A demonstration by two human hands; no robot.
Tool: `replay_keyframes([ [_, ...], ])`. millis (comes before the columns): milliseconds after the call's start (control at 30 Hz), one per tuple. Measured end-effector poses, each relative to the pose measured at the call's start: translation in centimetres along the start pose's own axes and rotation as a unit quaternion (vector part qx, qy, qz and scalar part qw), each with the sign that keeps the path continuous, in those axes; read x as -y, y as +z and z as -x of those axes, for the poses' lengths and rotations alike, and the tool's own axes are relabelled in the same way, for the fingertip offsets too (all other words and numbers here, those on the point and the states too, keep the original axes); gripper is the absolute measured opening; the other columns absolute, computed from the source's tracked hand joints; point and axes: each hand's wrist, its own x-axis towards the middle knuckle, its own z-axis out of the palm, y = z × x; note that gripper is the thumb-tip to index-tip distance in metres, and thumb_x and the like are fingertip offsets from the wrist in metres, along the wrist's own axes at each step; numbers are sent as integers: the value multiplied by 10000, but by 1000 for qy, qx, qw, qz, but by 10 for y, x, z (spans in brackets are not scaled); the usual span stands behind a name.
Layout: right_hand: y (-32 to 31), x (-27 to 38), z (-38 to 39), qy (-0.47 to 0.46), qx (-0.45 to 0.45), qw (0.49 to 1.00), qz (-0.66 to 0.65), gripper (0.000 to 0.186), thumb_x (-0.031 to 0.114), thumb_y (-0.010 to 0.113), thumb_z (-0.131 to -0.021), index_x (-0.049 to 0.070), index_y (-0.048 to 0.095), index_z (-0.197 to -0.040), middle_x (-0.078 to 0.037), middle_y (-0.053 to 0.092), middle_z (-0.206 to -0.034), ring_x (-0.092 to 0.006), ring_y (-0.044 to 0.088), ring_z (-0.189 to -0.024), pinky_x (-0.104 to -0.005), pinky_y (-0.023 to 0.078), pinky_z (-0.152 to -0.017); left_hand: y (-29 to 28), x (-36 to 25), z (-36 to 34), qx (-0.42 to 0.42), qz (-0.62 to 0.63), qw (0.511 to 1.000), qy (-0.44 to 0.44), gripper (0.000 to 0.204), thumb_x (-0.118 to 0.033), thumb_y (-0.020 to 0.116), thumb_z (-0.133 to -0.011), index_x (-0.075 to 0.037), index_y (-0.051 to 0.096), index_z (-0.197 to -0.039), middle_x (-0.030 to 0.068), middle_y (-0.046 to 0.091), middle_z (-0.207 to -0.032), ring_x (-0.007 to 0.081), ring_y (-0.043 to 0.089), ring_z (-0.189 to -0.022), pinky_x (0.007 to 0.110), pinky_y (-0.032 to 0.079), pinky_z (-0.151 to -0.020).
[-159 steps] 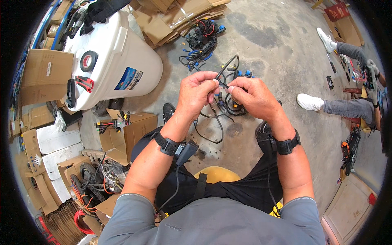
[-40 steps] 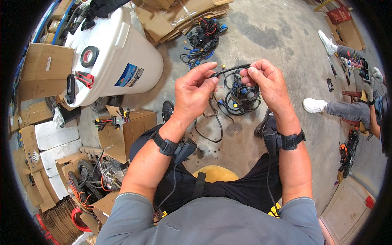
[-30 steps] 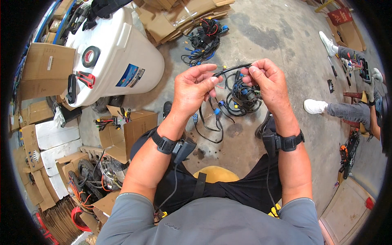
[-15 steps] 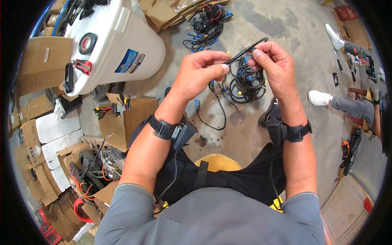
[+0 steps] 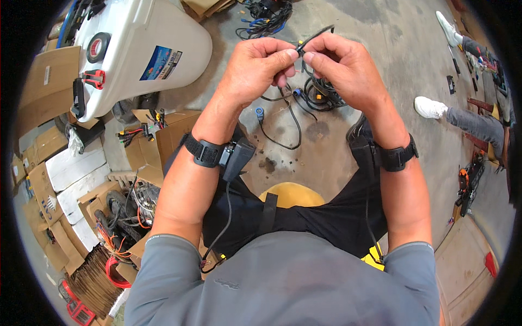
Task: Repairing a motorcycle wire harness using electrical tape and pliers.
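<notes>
Both hands are raised and close together over the floor. My left hand [image 5: 255,70] pinches a thin black cable [image 5: 319,36] between thumb and forefinger, with its other fingers curled below. Thumb and bent fingers of my right hand [image 5: 348,68] close on the same cable, just beside the left fingertips. The cable's end sticks up past the right fingers. Below the hands lies a coil of black cables [image 5: 321,96], partly hidden by the right hand. A blue round connector [image 5: 259,113] on a black lead rests on the floor nearby.
Another cable pile [image 5: 266,20] lies farther ahead. At left stands a large white bucket [image 5: 185,49] with black tape [image 5: 98,46] and a red-black tool [image 5: 93,79] on top. A cardboard box [image 5: 174,127] sits by my left forearm. A person's white shoe [image 5: 429,107] is at right.
My hands have come together, and the right fingers now grip the cable right beside the left ones. The whole view has shifted, so floor things appear higher in the picture.
</notes>
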Motion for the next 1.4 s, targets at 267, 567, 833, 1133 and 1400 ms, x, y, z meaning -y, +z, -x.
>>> replay_keyframes([
  [267,1,5,1,46,20,998,43,215,195,626,-843,-18,651,-853,-34,588,-667,-97,533,-618,-275,440,-561,2,-2,-1,-39,40,998,-1,141,-142,661,-867,-6,670,-902,16,614,-675,65,517,-526,204,398,-474],
  [567,1,1,0,26,31,998,56,243,227,622,-820,-6,608,-755,-24,556,-622,-97,504,-606,-297,418,-542,3,1,-4,-77,36,996,18,135,-131,683,-849,0,677,-881,18,614,-665,70,512,-521,206,390,-469],
  [833,2,2,6,35,57,997,30,243,213,633,-813,-12,569,-746,-75,524,-609,-124,480,-593,-312,417,-548,-1,6,-2,-50,54,997,-13,157,-137,665,-878,4,657,-948,40,624,-706,101,533,-556,230,416,-510],
  [1133,1,10,11,66,87,991,81,274,226,666,-820,-31,573,-834,-101,557,-660,-148,531,-626,-332,448,-586,-4,2,-2,-36,114,992,-34,130,-88,631,-862,8,637,-949,66,625,-708,122,527,-534,241,403,-502],
  [1400,5,4,6,90,53,990,-95,243,205,586,-922,-21,600,-833,-36,610,-708,-87,565,-666,-257,476,-616,-2,5,-2,-32,113,992,-38,148,-88,643,-852,26,653,-945,19,633,-728,71,547,-550,207,415,-477],
])
